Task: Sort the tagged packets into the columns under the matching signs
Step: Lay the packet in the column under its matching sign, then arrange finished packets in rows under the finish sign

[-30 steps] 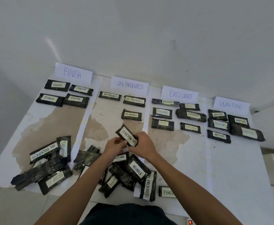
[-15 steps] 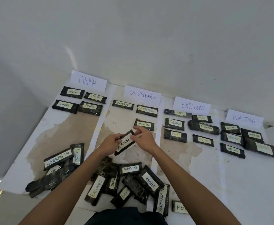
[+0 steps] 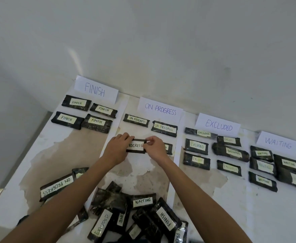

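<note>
Both hands are on one packet (image 3: 136, 146). The left hand (image 3: 116, 149) has its fingers curled over the packet's left end and the right hand (image 3: 155, 148) pinches its right end, so the packet spans the gap between them. It is down low in the column under the ON PROGRESS sign (image 3: 160, 109), which stands beyond the knuckles; can't tell if it is flat on the table (image 3: 231, 199) yet. The two-end hold looks meant for squaring it up and setting it level. Its long axis runs side to side, hand to hand, in line with the sign and the two placed packets (image 3: 136, 120) farther out from the fingers. The tag faces up and reads upright toward the person: PROGRESS shows, and the left fingers cover the start. It probably takes the second-row slot next to the half-hidden packet (image 3: 168, 147) just past the right hand. The unsorted pile (image 3: 143, 213) lies back by the forearms, nearer the body.
</note>
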